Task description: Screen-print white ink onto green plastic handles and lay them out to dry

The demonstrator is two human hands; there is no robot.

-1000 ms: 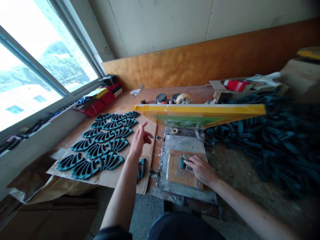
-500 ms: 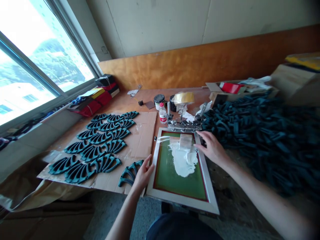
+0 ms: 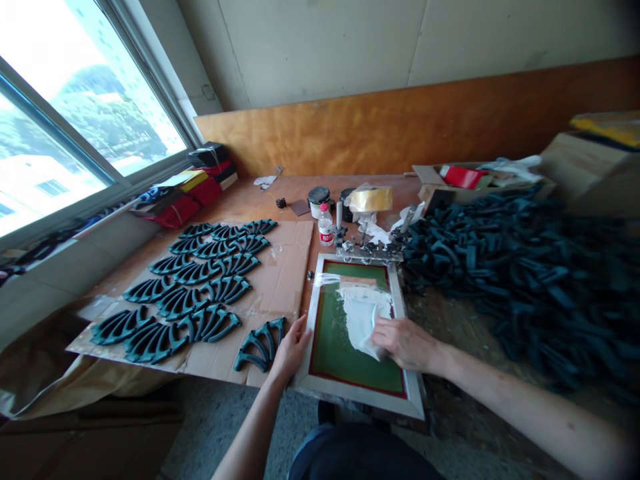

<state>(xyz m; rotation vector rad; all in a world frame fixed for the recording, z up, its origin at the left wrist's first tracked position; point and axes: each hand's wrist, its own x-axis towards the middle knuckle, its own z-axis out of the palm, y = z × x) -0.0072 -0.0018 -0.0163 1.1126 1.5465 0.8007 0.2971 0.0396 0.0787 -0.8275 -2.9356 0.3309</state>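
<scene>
White paste [image 3: 361, 319] is spread on the green mesh [image 3: 329, 347] within the screen frame [image 3: 357, 395]. The frame's left edge is touched by the left hand [image 3: 291, 350]; whether it is gripped cannot be told. Inside the frame's right side, the right hand [image 3: 407, 345] is curled at the paste, any grasped item being hidden. Even pressure is advised. Behind the frame, 1 bottle [image 3: 325, 217] bears a red label [image 3: 326, 238], unreadable.

Dark clothing [image 3: 360, 459] shows below bare forearms [image 3: 260, 420] and bare hands [image 3: 291, 349].

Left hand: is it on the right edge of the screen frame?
No, the left hand is at the left edge of the screen frame.
</scene>
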